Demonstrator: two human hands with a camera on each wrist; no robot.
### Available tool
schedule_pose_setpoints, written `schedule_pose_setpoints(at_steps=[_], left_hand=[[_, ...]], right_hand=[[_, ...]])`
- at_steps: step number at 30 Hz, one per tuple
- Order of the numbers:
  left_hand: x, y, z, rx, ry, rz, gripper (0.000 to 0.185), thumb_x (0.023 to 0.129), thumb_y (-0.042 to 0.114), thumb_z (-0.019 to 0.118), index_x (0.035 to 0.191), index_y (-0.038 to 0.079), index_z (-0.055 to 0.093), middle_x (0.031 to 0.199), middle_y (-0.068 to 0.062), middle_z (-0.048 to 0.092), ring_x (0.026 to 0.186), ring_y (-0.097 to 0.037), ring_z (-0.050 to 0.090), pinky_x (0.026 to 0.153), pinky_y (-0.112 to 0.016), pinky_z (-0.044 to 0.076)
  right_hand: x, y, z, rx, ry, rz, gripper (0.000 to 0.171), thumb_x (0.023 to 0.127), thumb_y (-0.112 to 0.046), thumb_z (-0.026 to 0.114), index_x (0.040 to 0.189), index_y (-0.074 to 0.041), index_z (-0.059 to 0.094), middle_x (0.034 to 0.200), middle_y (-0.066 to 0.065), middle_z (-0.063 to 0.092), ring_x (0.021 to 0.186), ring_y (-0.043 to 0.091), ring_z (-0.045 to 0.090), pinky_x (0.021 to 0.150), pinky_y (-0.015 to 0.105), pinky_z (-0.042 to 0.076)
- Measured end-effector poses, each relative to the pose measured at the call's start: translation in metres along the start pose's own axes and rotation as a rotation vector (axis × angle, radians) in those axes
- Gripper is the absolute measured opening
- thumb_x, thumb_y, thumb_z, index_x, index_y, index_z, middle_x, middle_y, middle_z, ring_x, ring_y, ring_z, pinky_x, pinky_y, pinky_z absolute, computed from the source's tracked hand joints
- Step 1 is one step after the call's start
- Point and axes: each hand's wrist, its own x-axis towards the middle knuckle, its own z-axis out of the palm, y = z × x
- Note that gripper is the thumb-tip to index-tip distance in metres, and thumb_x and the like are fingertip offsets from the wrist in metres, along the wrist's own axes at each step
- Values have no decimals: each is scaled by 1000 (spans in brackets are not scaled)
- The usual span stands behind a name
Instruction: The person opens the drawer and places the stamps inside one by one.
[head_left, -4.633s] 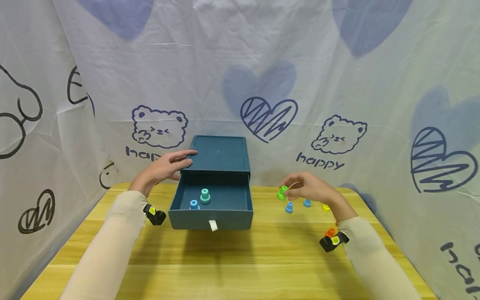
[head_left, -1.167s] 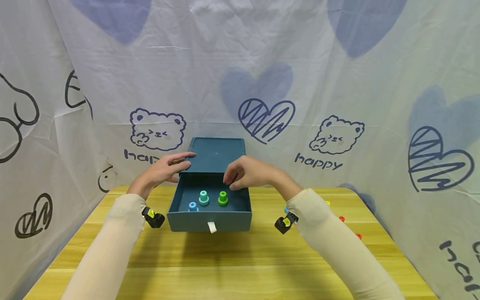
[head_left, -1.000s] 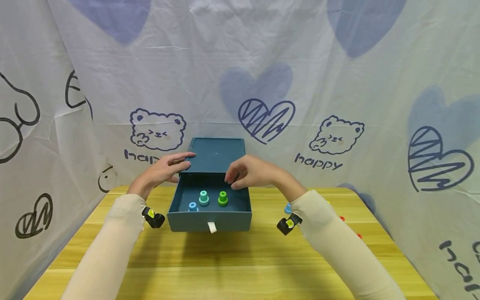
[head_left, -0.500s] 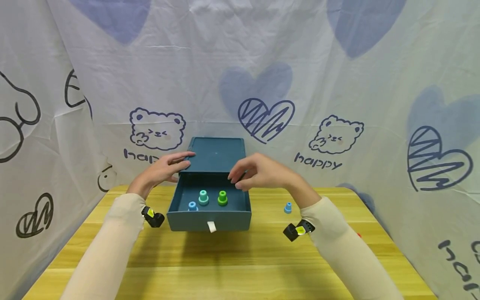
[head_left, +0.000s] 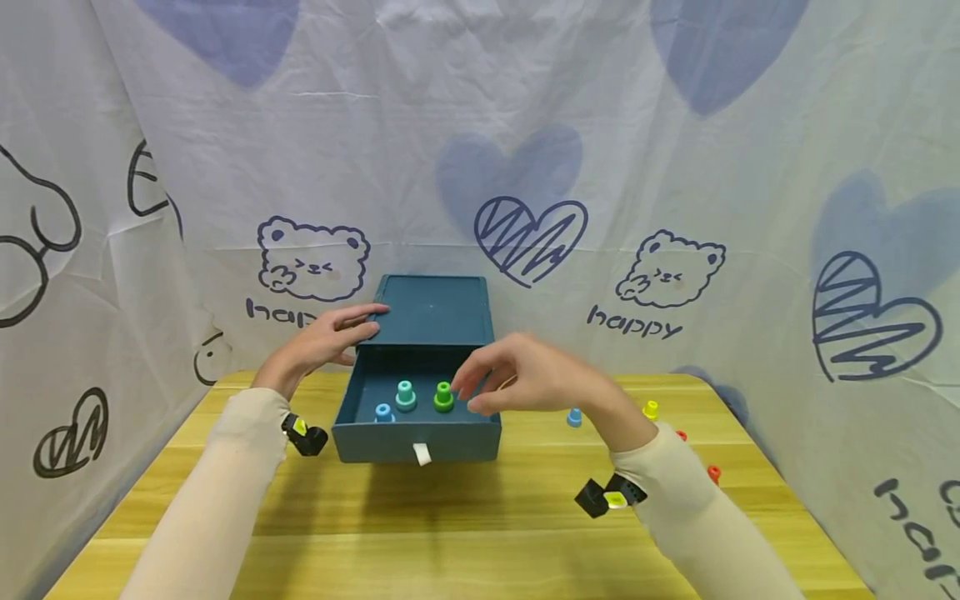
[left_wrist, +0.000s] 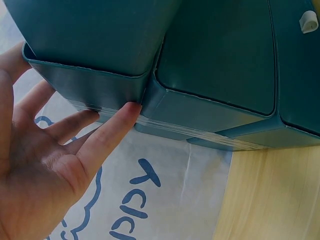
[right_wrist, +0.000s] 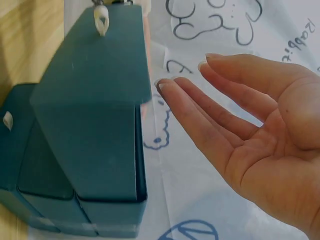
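Observation:
A dark teal drawer cabinet [head_left: 435,308] stands against the cloth, its top drawer [head_left: 457,442] pulled out. Inside the drawer are a light blue stepped peg [head_left: 385,412], a mint peg [head_left: 406,396] and a green peg [head_left: 443,397]. My left hand [head_left: 318,342] rests its fingers on the cabinet's upper left edge. In the left wrist view, fingertips [left_wrist: 131,109] touch the cabinet's side. Over the drawer's right side hovers my right hand [head_left: 536,375], fingers loosely bent and holding nothing. The right wrist view shows the gap between its thumb and fingers.
On the wooden table [head_left: 525,533], to the right, stand a blue peg [head_left: 574,417], a yellow peg [head_left: 651,409] and red pegs [head_left: 713,473]. A white pull tab [head_left: 422,453] hangs on the drawer front. Printed cloth [head_left: 420,167] encloses the back and sides.
Several seconds ago my right hand held the green peg over the table; the peg now stands in the drawer. Lately that hand has shifted rightward and lowered. The left hand has stayed put.

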Motion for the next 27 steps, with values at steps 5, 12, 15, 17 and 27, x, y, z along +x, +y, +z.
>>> schedule_pose_setpoints(at_steps=[5, 12, 15, 17, 27], left_hand=[[0, -1, 0, -1, 4, 2, 62, 107, 44, 53, 162, 22, 35, 173, -17, 18, 154, -49, 29, 111, -71, 41], [0, -2, 0, 7, 7, 1, 62, 107, 44, 53, 162, 21, 35, 173, -18, 18, 154, -49, 28, 111, -71, 41], [-1, -1, 0, 1, 3, -2, 62, 107, 44, 53, 162, 22, 34, 173, -18, 17, 154, -49, 28, 111, -71, 41], [-1, -1, 0, -3, 0, -2, 62, 107, 44, 53, 162, 22, 34, 173, -17, 17, 154, -49, 27, 112, -71, 40], [-1, 0, 0, -5, 3, -2, 62, 107, 43, 54, 162, 21, 35, 173, -18, 18, 154, -49, 28, 112, -71, 40]], right_hand=[[-3, -7, 14, 3, -19, -28, 24, 95, -11, 74, 118, -7, 74, 117, 10, 76, 93, 10, 77, 85, 23, 63], [-4, -10, 35, -19, -44, -11, 24, 95, -11, 73, 119, -4, 74, 114, 13, 77, 93, 6, 74, 85, 19, 61], [-4, -10, 43, -26, -46, 32, 25, 95, -11, 74, 119, -6, 75, 110, 11, 78, 93, 5, 74, 84, 17, 60], [-3, -10, 49, -38, -34, 63, 25, 94, -11, 75, 119, -6, 75, 109, 11, 79, 91, 5, 74, 83, 16, 60], [-1, -10, 81, -111, 112, 109, 22, 92, -8, 77, 114, -10, 77, 103, 8, 80, 82, 9, 75, 74, 13, 59]])
